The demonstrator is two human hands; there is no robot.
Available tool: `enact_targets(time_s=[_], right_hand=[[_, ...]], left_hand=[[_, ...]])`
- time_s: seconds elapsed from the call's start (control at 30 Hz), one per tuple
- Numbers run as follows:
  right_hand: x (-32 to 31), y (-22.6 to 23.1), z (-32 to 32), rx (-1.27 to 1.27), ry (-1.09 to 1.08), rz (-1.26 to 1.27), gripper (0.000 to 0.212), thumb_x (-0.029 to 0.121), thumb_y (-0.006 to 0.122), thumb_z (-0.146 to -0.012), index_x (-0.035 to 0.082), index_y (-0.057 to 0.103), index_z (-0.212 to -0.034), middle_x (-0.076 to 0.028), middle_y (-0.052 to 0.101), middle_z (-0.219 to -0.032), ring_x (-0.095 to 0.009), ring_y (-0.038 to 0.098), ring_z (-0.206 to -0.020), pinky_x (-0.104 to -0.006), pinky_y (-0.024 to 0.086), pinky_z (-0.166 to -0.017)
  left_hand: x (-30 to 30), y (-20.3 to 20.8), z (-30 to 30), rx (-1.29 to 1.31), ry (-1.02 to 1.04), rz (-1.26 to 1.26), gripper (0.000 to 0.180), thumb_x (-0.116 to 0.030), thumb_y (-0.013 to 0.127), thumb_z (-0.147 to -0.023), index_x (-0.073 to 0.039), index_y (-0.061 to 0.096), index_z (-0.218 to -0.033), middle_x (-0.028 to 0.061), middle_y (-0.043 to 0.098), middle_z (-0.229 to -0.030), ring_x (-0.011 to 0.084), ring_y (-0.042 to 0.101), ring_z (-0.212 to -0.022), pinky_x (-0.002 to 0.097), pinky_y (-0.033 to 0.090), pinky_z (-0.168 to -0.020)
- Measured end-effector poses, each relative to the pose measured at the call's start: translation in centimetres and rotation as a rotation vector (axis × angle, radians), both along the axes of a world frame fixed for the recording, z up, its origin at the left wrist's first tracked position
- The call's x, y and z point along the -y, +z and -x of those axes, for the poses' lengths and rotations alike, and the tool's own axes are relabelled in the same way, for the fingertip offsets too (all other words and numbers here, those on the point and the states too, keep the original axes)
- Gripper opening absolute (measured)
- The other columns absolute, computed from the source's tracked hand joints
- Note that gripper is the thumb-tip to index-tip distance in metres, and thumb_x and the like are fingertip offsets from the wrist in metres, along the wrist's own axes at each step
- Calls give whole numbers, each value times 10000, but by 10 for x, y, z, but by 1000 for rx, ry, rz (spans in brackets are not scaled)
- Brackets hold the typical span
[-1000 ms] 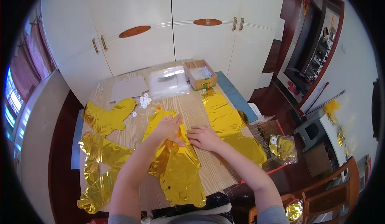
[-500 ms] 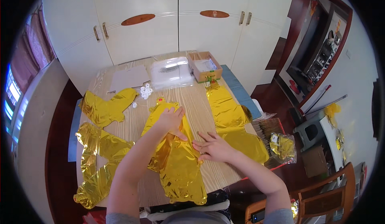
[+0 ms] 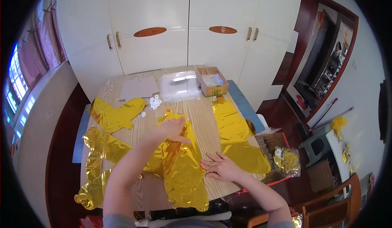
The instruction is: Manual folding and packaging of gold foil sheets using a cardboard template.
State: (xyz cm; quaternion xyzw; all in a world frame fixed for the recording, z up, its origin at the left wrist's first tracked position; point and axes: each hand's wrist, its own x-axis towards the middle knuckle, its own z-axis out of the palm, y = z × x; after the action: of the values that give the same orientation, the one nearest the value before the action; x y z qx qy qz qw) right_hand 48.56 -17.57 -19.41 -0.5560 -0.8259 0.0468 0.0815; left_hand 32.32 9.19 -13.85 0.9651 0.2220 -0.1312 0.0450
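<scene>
A flat, uninflated gold foil balloon point(image 3: 185, 181) lies lengthwise on the table in front of me, its surface creased. My left hand point(image 3: 173, 130) rests on its upper part, palm down with fingers stretched and thumb apart. At the balloon's right edge is my right hand point(image 3: 222, 167), fingers spread, the fingertips touching the foil's edge and the tabletop. Neither hand grips anything. Another flat gold foil balloon point(image 3: 239, 134) lies to the right. On the left are a gold foil piece point(image 3: 116, 116) and a shinier, crumpled one point(image 3: 96, 179).
Along the table's point(image 3: 153, 193) far side are a grey-white card point(image 3: 139, 88), clear plastic bags point(image 3: 179, 85) and an open cardboard box point(image 3: 212, 83). Small white rolls point(image 3: 155, 102) lie nearby. A bagged gold item point(image 3: 286, 161) is at right; a wooden chair point(image 3: 330, 205) stands lower right.
The view has tilted, so the table appears lower. The raised fold on the middle balloon's right side now lies flatter. Both hands stay on or beside that balloon.
</scene>
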Motion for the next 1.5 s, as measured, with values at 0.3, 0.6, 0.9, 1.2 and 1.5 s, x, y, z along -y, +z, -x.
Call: enact_targets(time_s=[0.3,0.6,0.9,1.2,1.5], right_hand=[[-9,-18,-3,-351,-52,-27,459,373,519,-966,93,565,-1326,-83,509,-1424,-279,377,-1389,-516,236,-1151],[-43,-15,17,-122,-135,-45,643,380,460,-978,-91,355,-1404,-274,354,-1481,-363,301,-1417,-468,206,-1176],[-45,-18,20,-126,-142,-42,668,392,456,-981,-105,328,-1409,-285,355,-1475,-377,294,-1416,-462,197,-1182],[-44,-17,19,-189,-135,-39,650,370,451,-989,-106,318,-1411,-289,353,-1473,-384,300,-1412,-460,202,-1181],[-44,-21,19,-143,-134,-93,686,433,448,-983,-110,361,-1393,-283,378,-1462,-366,326,-1404,-452,216,-1178]], left_hand=[[60,26,144,177,-4,89,782,-508,678,-825,5,460,-1373,252,467,-1395,384,454,-1289,425,372,-1078],[115,-27,165,281,-73,-26,935,-658,647,-762,-29,411,-1412,246,355,-1480,366,348,-1380,494,263,-1135],[114,-31,149,268,-54,-20,908,-648,622,-784,-31,414,-1417,238,353,-1487,355,322,-1403,519,221,-1151],[107,-31,137,279,-63,-22,938,-672,619,-774,-37,399,-1429,226,349,-1498,347,356,-1383,503,272,-1112],[104,-38,127,273,-54,-33,946,-663,616,-781,-49,361,-1455,205,331,-1521,325,330,-1405,472,252,-1118]])
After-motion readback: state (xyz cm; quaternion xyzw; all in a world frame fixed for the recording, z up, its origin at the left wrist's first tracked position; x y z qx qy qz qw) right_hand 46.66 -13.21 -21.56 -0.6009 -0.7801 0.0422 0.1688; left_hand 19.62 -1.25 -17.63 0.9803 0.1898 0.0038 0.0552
